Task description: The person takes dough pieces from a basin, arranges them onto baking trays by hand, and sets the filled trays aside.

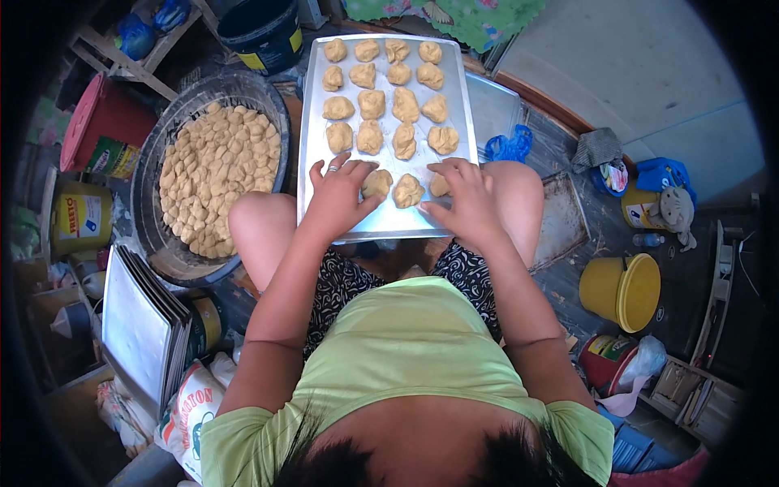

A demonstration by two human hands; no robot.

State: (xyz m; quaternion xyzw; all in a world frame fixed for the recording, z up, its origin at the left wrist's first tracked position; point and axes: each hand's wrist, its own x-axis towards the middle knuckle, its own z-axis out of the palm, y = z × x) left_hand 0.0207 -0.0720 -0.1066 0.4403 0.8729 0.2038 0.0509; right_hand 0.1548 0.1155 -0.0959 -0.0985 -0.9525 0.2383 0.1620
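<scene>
Fingers [354, 169] slightly spread on both hands. We see left hand [334, 199] and right hand [472, 203] each bracketing a dough piece [378, 183]; whether pinching, we cannot tell. Between them, another dough piece [408, 191]; beyond the fingers, dough rows [371, 104]; beneath, the metal tray [393, 221].

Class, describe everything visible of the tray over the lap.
The tray is a silvery, metal-looking rectangle with a low rim. It lies flat, long sides running away from the person, apparently resting on the thighs. Dough lumps sit in four rows of four, plus a nearer row, partly hidden by the left hand and right hand.
</scene>
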